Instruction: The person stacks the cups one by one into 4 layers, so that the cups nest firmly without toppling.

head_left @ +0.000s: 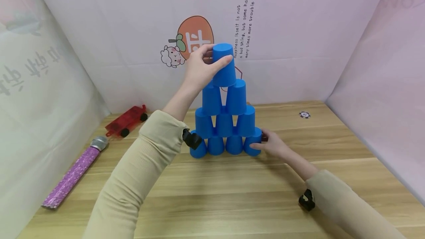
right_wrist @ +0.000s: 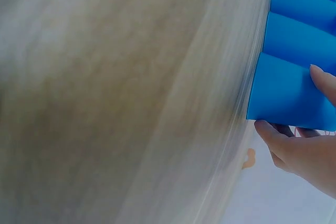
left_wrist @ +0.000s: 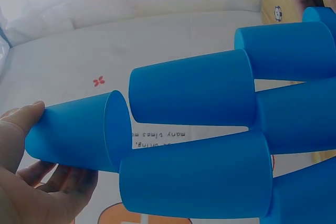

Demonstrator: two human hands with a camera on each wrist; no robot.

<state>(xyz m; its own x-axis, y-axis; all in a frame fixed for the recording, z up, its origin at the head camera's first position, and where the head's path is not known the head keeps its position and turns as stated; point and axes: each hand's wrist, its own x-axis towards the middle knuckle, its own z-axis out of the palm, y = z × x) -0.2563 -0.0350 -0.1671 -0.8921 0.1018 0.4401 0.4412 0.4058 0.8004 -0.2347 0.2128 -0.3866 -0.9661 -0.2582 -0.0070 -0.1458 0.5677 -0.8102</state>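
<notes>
Blue cups stand upside down in a stacked pyramid (head_left: 224, 123), several in the bottom row, then three, then two. At the top, my left hand (head_left: 200, 67) holds one more blue cup (head_left: 225, 76), thumb on the near side and fingers behind. The left wrist view shows this held cup (left_wrist: 79, 129) tilted a little, its open rim right at the base of an upper-row cup (left_wrist: 197, 177). Low on the right, my right hand (head_left: 275, 145) grips the end cup of the bottom row (head_left: 249, 139), its thumb on the front and fingers at the far side.
To the left on the wooden table (head_left: 219, 194) lie a glittery pink microphone (head_left: 74, 174) and a red toy car chassis (head_left: 127, 121) with black wheels. A small round chip (head_left: 304, 114) lies at the back right. Printed cloth walls (head_left: 282, 47) enclose the table's back and sides.
</notes>
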